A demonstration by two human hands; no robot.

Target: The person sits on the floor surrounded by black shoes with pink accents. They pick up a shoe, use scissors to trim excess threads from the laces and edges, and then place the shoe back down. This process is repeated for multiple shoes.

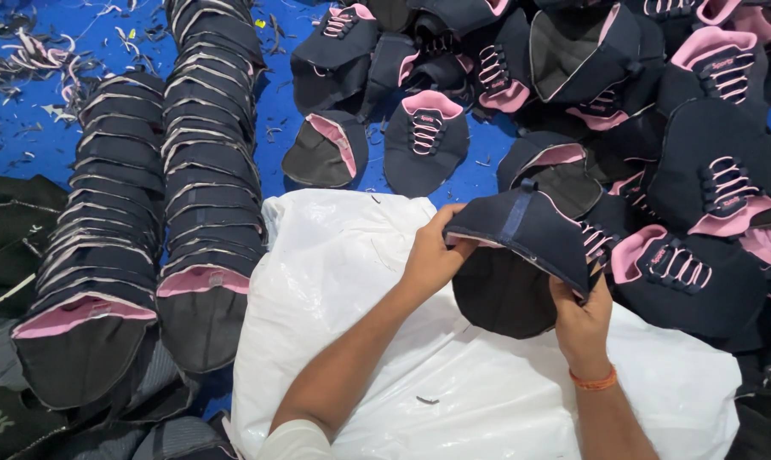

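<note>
Head view looks down on your two hands, both closed on one dark navy shoe upper (521, 247) a little right of centre. Your left hand (432, 255) pinches its edge at the 9 o'clock side, fingers curled over the top and thumb underneath. Your right hand (583, 328) has its grip shut on the lower edge at about 5 o'clock; an orange band (594, 381) circles that wrist. The upper is held raised and folded open, with a blue strip running down its back seam and a thin pink edge showing along the fold, its dark lining facing you.

Under your hands lies a white plastic sack (360, 341), crumpled and spread from the centre down to 6 o'clock. The shoe upper hangs over the sack's upper right part.

From 12 to 3 o'clock sits a loose heap of uppers (709, 170), navy with pink tongues and dark lace loops, tumbled over one another. The nearest of them lies just beside your right hand, at its 2 o'clock.

At 9 to 10 o'clock two long nested rows of uppers (160, 213) run away from you, each piece tucked into the next, pink linings showing at the near ends. They rest on a blue floor sheet (28, 94) strewn with fabric trimmings (40, 55) toward 11 o'clock.
</note>
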